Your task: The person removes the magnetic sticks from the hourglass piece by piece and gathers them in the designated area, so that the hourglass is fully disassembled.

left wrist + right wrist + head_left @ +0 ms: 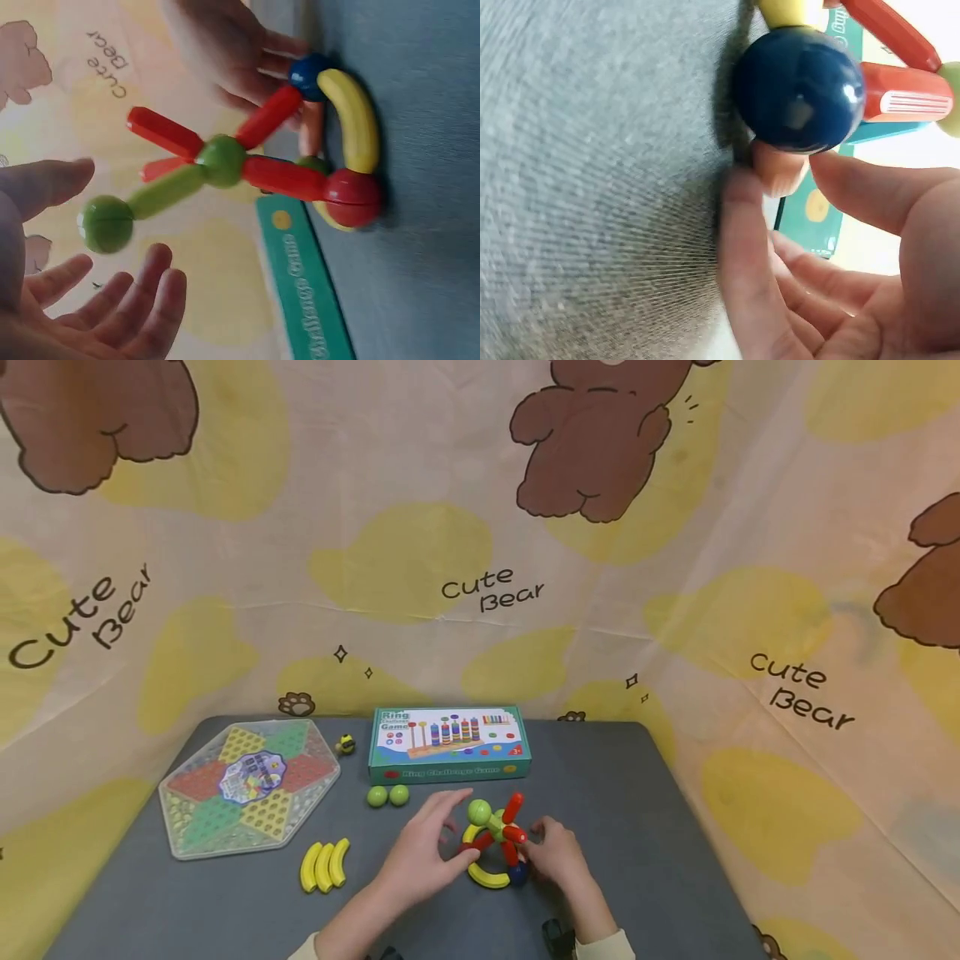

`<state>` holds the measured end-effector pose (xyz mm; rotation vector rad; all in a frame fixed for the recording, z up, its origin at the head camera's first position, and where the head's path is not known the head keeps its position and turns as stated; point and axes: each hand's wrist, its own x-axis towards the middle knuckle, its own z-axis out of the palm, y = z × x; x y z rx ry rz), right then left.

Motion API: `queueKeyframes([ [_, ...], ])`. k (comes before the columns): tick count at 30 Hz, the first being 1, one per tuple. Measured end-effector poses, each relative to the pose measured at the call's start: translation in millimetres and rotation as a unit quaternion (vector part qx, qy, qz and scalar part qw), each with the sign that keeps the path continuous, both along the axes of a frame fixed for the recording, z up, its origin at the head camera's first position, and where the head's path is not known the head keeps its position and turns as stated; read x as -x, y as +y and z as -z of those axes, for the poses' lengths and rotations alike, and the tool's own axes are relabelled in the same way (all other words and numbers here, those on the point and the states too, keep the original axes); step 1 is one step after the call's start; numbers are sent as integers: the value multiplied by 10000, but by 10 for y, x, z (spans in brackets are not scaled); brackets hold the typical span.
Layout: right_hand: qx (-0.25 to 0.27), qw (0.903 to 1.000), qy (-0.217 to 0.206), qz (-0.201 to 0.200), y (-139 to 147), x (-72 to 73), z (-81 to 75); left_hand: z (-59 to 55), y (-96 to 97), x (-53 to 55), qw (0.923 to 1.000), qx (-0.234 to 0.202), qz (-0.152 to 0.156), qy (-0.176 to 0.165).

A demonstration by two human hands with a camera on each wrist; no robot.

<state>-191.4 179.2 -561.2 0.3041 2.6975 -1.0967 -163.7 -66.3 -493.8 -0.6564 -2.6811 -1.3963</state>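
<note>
A toy model of balls and sticks (497, 835) stands on the table. Its ring base joins yellow curved sticks (355, 120), a blue ball (799, 88) and a red ball (354, 197). Straight red sticks (285, 178) rise to a green centre ball (223, 160); a green stick carries another green ball (106, 223) outward. My left hand (427, 847) is spread at the model's left side, thumb and fingers apart around the outer green ball without gripping it. Low at the right, my right hand (561, 853) has thumb and forefinger on either side of an orange stick (780, 169) beside the blue ball.
Several yellow curved sticks (324, 866) lie at the left. Two green balls (387, 796) sit before a Ring Challenge Game box (450, 745). A Chinese checkers board (251, 789) lies at the back left, with a small yellow-and-black toy (345, 744) beside it.
</note>
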Motion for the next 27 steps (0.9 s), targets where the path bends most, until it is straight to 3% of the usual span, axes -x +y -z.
queueKeyframes([
  [4,-203,9992,343,102,-9,39,48,-56,103,67,9990,243,54,372],
  [9,-31,9996,245,155,-10,73,44,-58,204,183,9930,665,250,946],
  [16,33,9997,177,167,-23,103,15,-95,293,227,9838,981,248,1482],
  [24,225,9994,109,222,-33,94,21,-35,386,275,9719,941,12,2159],
  [27,293,9992,61,257,-29,92,33,-52,388,284,9749,771,-95,2087],
])
